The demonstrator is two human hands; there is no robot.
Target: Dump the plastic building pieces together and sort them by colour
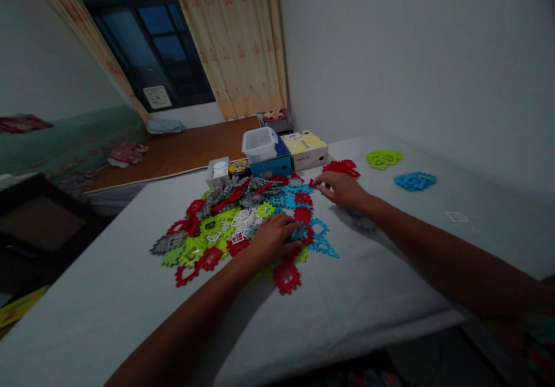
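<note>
A heap of interlocking plastic pieces [217, 231] with toothed edges, in red, lime, blue, grey and white, lies on the white-covered table. My left hand [275, 238] rests on its right side, fingers apart and slightly curved. A blue-grey piece [298, 233] sits by those fingertips. At the heap's far right edge, my right hand [342, 190] is closed in a pinch on a small red piece [311, 183]. Just beyond it is a separate red pile [342, 168]. Beneath the right wrist, grey pieces [359, 220] are partly covered by the arm.
Farther right lie a lime pile [384, 159], a blue pile [415, 181] and one white piece [457, 217]. Behind the heap stand a clear plastic tub [260, 144], a blue box [271, 166], a yellow-and-white box [306, 149], a round tin [239, 169] and a small white container [218, 171].
</note>
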